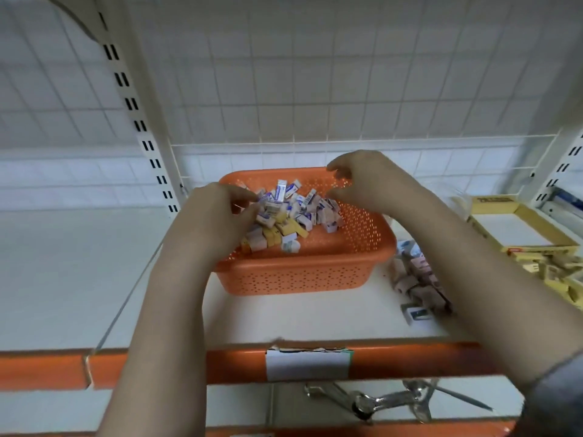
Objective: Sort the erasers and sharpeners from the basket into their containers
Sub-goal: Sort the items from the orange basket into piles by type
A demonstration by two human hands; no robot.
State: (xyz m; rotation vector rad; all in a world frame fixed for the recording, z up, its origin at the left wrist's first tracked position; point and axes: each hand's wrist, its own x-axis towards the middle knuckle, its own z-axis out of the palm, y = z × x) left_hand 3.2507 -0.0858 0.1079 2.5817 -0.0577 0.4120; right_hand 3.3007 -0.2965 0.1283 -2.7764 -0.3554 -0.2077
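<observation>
A head-worn view of a white shelf (79, 279) with an orange front rail (410, 362). At centre stands the orange perforated basket (303, 275), its long axis running from roughly 8 o'clock to 2 o'clock across the shelf. Inside lies the heap of small boxed items (290, 216), blue-and-white ones toward 12 o'clock and yellow ones toward 6 o'clock of the heap (we cannot tell erasers from sharpeners at this sharpness).

The two hands are apart, one at each side of the heap. The left hand (217, 222) reaches in over the basket's 9 o'clock rim, fingers bent down into the pile and touching it; whether it has pinched a piece is hidden by its own fingers. The right hand (369, 181) hovers over the 1 o'clock corner, thumb and forefinger curved toward one another with a gap between, and we see nothing in it.

At 3 o'clock of the basket, partly behind the right forearm, lies a loose cluster of pinkish boxes (416, 275) on the shelf. Farther toward 3 o'clock sits an open yellow carton (536, 244), with yellow pieces (555, 272) just in front of it.

We judge the governing relation to be this: the heap lies directly between the hands, the left already in contact, while both deposit areas lie on the right. A picked piece must therefore travel toward 3 o'clock, a path shorter for the right hand.

On the lower shelf, at 6 o'clock, lie metal tools (378, 402).
</observation>
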